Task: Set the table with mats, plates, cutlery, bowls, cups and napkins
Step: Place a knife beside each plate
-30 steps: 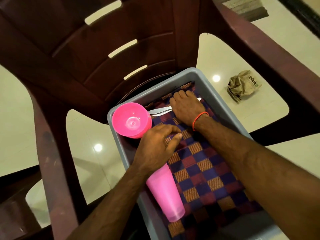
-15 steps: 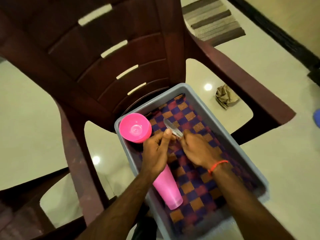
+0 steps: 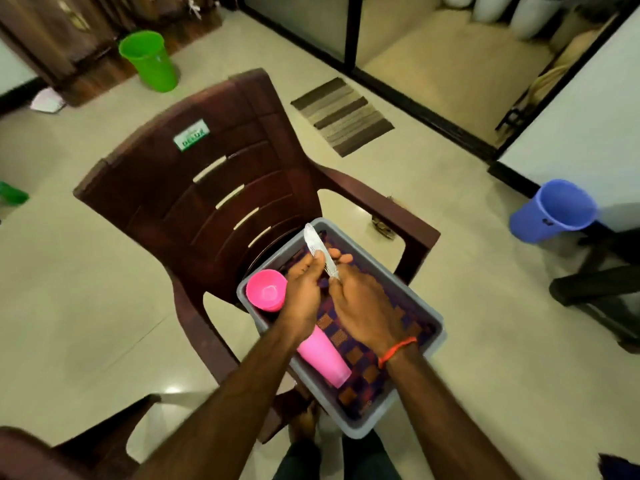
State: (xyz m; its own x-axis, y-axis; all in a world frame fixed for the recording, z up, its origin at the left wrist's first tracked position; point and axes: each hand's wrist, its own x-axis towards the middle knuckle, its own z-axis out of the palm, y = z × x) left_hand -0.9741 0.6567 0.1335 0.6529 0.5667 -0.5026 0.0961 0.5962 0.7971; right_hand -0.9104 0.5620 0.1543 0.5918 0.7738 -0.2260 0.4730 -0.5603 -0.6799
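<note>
We hold a bundle of shiny metal cutlery (image 3: 320,252) above a grey rectangular plastic tub (image 3: 349,422) that sits on the seat of a dark brown plastic armchair (image 3: 194,188). Our left hand (image 3: 304,292) is curled around the cutlery with fingers and thumb pinching it, so one blade-like end sticks up and away from us. Our right hand (image 3: 363,306), with an orange thread band (image 3: 396,349) at the wrist, closes in just beside it, fingers touching the lower part of the same bundle; how firmly it grips we cannot tell. Lining the tub is a purple, red and orange checked woven mat (image 3: 360,372). A pink plastic bowl (image 3: 266,289) stands in the tub's left corner, touching our left hand, and a pink plastic tumbler (image 3: 325,358) lies on its side along the tub's left wall under our left wrist. On the pale tiled floor (image 3: 485,341) around the chair stand a green plastic bucket (image 3: 149,60), a blue plastic bucket (image 3: 550,211) and a striped brown doormat (image 3: 341,116).
</note>
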